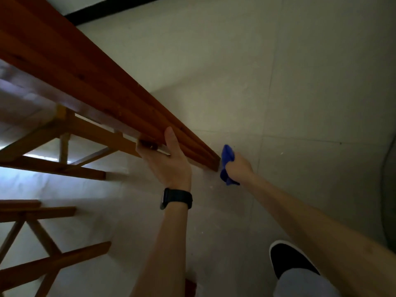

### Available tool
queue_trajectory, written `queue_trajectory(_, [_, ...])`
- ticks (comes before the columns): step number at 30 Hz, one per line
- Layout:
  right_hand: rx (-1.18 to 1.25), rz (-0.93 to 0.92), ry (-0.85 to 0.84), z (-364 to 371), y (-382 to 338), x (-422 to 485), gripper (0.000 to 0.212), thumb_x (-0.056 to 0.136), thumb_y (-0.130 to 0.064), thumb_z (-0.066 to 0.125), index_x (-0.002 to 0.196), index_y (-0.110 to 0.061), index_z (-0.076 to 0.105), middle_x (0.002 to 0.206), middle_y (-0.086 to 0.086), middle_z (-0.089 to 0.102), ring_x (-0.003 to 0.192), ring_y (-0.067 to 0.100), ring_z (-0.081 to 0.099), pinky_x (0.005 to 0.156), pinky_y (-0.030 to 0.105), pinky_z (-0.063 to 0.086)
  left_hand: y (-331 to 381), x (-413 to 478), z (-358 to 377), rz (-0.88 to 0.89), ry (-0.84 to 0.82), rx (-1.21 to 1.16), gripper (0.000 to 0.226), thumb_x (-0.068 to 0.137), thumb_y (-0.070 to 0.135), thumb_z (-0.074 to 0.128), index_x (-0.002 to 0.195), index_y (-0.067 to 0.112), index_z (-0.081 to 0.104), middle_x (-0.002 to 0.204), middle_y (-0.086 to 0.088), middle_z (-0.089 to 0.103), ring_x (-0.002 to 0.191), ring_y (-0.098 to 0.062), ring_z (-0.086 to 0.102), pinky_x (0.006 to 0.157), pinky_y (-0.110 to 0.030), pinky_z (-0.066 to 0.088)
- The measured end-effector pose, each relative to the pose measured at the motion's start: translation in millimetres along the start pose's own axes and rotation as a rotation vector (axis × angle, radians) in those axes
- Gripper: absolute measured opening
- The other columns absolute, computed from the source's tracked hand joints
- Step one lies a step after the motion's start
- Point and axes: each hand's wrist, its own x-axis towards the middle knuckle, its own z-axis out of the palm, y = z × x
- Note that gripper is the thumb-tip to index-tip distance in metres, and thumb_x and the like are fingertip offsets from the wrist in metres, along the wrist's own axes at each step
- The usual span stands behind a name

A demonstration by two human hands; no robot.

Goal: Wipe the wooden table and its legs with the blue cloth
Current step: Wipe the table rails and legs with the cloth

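Observation:
The wooden table is seen edge-on, a long reddish-brown board running from the upper left down to the middle. Its legs and cross braces show below it at the left. My left hand grips the table's edge near its end, thumb on the top face, fingers curled underneath. My right hand holds the bunched blue cloth against the end corner of the table.
Pale tiled floor fills the right and bottom. A second wooden frame stands at the lower left. My dark shoe is on the floor at the lower right. A dark baseboard runs along the top.

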Motion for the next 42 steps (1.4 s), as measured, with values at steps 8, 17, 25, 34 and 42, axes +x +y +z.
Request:
queue_trajectory(8, [-0.119,-0.006,-0.258,49.0,21.7,-27.1,0.038,0.098,-0.01,0.046,0.136,-0.011,0.047,0.118,0.014,0.059,0.084,0.02,0.058,0.062,0.029,0.046,-11.4,-11.0,-14.4,-0.099,-0.113,0.033,0.08,0.081,0.069,0.058,0.14,0.019,0.037,0.134,-0.001,0.054,0.118,-0.015,0.057,0.097,-0.034,0.052])
queue_trajectory(17, [0.385,-0.177,-0.321,33.9,27.3,-107.4,0.047,0.096,-0.001,0.05,0.132,-0.031,0.057,0.117,-0.002,0.067,0.101,0.016,0.066,0.083,0.029,0.056,-65.5,-97.0,-42.4,-0.909,-0.479,-0.193,0.052,0.094,0.026,0.065,0.141,0.038,0.047,0.134,0.0,0.06,0.116,-0.027,0.061,0.095,-0.052,0.053])
queue_trajectory(25, [0.275,-0.565,-0.048,1.7,-40.6,-106.3,0.042,0.106,-0.031,0.039,0.148,-0.032,0.04,0.143,-0.012,0.046,0.12,-0.001,0.049,0.094,0.02,0.044,-15.7,-45.5,-56.4,-0.362,0.257,-0.241,0.047,0.1,0.016,0.055,0.138,0.04,0.044,0.124,0.013,0.061,0.107,-0.001,0.061,0.099,-0.036,0.049])
queue_trajectory(34, [0.166,-0.669,-0.148,-2.4,-102.1,-117.8,0.049,0.107,-0.045,0.014,0.145,-0.035,0.042,0.135,-0.019,0.051,0.13,0.001,0.044,0.117,0.039,0.031,-71.3,-91.6,-27.7,-0.503,-0.747,0.37,0.045,0.104,0.023,0.04,0.149,0.031,0.039,0.12,-0.005,0.063,0.092,-0.02,0.062,0.082,-0.029,0.052])
queue_trajectory(42, [0.007,-0.7,-0.122,-7.9,-104.3,-112.7,0.051,0.106,-0.049,0.016,0.148,-0.031,0.039,0.147,-0.007,0.048,0.133,0.007,0.043,0.116,0.039,0.032,8.1,-19.5,-48.6,-0.146,0.245,-0.127,0.052,0.102,0.012,0.047,0.151,0.022,0.033,0.143,0.002,0.045,0.116,0.011,0.045,0.093,-0.001,0.034])
